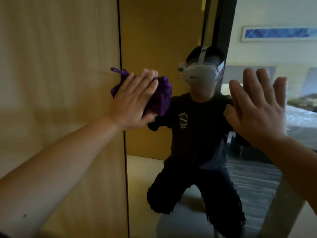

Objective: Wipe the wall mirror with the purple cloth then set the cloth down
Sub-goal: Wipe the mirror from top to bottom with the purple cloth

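Head view, looking forward at a tall wall mirror set beside a pale wood panel. A bunched purple cloth is pressed against the glass near the mirror's left edge by the left hand, whose fingers are laid out straight over the cloth rather than curled round it; a flat palm spreads pressure evenly, which suits wiping. A small loop of the cloth is seen sticking out at its upper left, over the panel's edge. The right hand is held up flat with fingers straight and apart, holding nothing; it appears to be braced on the glass to steady the body, though actual contact cannot be confirmed from this angle. The two hands are kept well apart, one toward each side of the mirror. In the glass, a kneeling person in dark clothing is reflected, with a white headset worn on the head. Much of the cloth is hidden under the left hand, so its full shape cannot be made out. The mirror's top and bottom are cut off by the frame, and motion blur softens the picture. The wiping is judged to be under way, with the cloth not yet set down.
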Motion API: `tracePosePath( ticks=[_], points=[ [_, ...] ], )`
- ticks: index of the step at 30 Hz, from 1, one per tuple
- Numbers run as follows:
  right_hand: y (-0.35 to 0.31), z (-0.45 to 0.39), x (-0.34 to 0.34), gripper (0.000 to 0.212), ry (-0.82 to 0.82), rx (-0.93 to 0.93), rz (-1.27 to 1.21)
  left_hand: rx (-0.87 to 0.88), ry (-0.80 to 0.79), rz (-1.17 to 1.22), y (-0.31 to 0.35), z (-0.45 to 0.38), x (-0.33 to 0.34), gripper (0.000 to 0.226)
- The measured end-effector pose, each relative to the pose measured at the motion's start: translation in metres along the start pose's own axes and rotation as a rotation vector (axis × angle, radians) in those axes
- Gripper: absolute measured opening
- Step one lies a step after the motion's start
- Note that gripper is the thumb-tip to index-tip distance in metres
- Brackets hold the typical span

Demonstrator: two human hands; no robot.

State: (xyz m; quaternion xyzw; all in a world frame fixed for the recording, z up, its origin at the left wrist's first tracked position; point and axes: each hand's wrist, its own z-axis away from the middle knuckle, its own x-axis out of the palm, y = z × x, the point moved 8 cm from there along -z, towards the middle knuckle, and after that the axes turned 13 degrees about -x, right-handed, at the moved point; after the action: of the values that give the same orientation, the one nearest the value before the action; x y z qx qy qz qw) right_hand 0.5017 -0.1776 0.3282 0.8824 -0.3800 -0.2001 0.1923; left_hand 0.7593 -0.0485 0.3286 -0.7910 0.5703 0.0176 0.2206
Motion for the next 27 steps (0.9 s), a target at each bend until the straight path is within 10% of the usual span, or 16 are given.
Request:
tracePosePath(
  ticks=[17,27],
  points=[
    [-0.049,0.01,0.014,0.059,-0.096,-0.061,-0.011,0.018,-0.083,-0.075,0.086,0.229,0.077,0.05],
    [-0.045,0.011,0.02,0.059,-0.158,-0.066,0.028,-0.213,-0.006,0.238,0.069,0.149,0.018,0.03]
  ],
)
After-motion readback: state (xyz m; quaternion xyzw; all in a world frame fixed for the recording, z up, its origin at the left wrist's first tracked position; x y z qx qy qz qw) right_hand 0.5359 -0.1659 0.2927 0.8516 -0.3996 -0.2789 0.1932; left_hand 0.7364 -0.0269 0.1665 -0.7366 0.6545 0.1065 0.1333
